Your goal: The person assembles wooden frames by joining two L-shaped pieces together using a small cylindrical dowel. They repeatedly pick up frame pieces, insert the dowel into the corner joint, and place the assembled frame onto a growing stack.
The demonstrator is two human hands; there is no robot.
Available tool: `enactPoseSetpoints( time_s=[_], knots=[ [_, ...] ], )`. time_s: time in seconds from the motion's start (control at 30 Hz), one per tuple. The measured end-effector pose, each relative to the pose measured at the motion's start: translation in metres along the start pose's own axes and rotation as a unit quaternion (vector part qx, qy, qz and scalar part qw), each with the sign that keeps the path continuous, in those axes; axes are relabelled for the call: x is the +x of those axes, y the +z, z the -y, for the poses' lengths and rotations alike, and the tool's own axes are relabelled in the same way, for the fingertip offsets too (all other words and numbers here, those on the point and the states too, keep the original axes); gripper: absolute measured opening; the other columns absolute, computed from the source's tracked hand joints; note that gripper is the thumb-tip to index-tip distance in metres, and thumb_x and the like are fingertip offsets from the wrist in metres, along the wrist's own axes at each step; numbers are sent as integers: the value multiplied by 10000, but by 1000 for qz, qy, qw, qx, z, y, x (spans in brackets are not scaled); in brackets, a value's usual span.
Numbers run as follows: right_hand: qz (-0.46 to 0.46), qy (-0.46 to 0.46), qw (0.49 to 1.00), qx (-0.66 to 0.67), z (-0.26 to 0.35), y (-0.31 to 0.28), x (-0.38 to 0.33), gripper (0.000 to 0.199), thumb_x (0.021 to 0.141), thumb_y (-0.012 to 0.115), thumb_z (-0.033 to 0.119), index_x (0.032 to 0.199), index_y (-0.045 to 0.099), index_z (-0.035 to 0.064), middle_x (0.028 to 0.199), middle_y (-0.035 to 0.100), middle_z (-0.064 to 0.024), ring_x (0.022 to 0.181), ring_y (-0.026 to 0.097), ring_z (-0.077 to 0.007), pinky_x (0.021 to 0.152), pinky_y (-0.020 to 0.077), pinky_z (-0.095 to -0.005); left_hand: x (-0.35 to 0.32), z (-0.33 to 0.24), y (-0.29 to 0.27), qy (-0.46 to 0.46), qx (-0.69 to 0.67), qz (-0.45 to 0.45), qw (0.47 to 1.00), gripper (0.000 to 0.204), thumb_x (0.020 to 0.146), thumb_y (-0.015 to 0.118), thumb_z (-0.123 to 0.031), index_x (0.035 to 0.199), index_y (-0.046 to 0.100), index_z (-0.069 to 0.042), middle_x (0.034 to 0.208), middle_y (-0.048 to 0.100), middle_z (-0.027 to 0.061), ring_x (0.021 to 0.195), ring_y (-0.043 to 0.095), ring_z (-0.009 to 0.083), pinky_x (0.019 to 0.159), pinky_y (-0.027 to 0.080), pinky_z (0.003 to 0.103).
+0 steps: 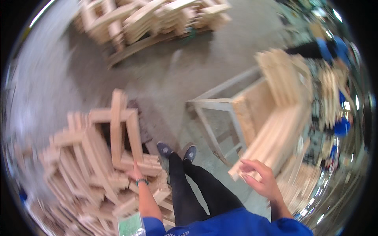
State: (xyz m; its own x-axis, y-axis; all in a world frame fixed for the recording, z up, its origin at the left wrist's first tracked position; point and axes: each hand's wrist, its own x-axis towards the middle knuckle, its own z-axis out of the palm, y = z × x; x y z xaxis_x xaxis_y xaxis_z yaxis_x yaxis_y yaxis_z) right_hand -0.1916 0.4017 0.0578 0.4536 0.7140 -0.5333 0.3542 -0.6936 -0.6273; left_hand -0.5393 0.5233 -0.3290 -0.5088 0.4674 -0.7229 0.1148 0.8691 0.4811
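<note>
While holding the left hand at the lower bar of a pale wooden frame, shows its fingers only in part; cannot tell whether clamped on the wood or resting. Holds the right hand with fingers apart and loosely curled, just beside the near ends of long boards; cannot tell if touching. Wears a dark green band on the left wrist. Has the frame resting on a heap of wooden pieces at left, and the boards laid along a metal-legged desk at right. Stands in dark shoes between the two. Faces, farther across the grey floor, a pallet loaded with more wood; has a co-worker in blue at upper right.
</note>
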Motion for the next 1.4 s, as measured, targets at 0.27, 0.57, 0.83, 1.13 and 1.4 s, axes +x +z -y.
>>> enactPoseSetpoints(
  time_s=[0.27, 0.57, 0.83, 1.13, 1.4],
  knots=[
    [-427, 30, 896, -120, -120, -60, -49, 706, 789, 696, 123, 1400, 362, 8, 1354, 439, -213, 1273, 418, -359, 1070, 336, -419, -165, -12, -44, 150, 69, 242, 956, 539, 881, 658, -264, 1311, 469, 1, 1173, 606, 132, 976, 588, 208, 813, 492, 329],
    [-488, 122, 855, 124, -167, -67, -12, 1101, 708, 790, 178, 1500, 39, 34, 1440, 267, -339, 1334, 316, -437, 1104, 305, -439, -226, -16, -141, -5, 186, 265, 946, 464, 853, 666, -284, 1250, 540, -79, 960, 635, 15, 741, 597, 145, 629, 471, 319],
    [-419, 224, 879, 42, -146, -80, -11, 1035, 735, 744, 181, 1502, 61, 53, 1318, 410, -346, 1159, 484, -450, 977, 421, -475, -239, -42, -139, 37, 201, 288, 935, 379, 860, 655, -260, 1195, 583, -97, 820, 595, -5, 649, 563, 113, 559, 474, 320],
    [-559, 207, 797, 94, -198, -68, 11, 949, 775, 701, 235, 1484, 118, -8, 1422, 341, -314, 1256, 425, -454, 1047, 367, -469, -232, -154, -53, 114, 303, 363, 874, 490, 831, 687, -248, 1255, 552, -42, 827, 615, 23, 657, 588, 118, 510, 481, 262],
    [-481, 313, 792, 210, -184, -85, 14, 729, 768, 719, 287, 1327, 381, -36, 1270, 500, -302, 1178, 507, -428, 983, 408, -449, -182, -310, -2, 107, 292, 328, 892, 323, 866, 643, -205, 1142, 587, -48, 762, 582, 1, 576, 553, 92, 431, 383, 215]
  ],
)
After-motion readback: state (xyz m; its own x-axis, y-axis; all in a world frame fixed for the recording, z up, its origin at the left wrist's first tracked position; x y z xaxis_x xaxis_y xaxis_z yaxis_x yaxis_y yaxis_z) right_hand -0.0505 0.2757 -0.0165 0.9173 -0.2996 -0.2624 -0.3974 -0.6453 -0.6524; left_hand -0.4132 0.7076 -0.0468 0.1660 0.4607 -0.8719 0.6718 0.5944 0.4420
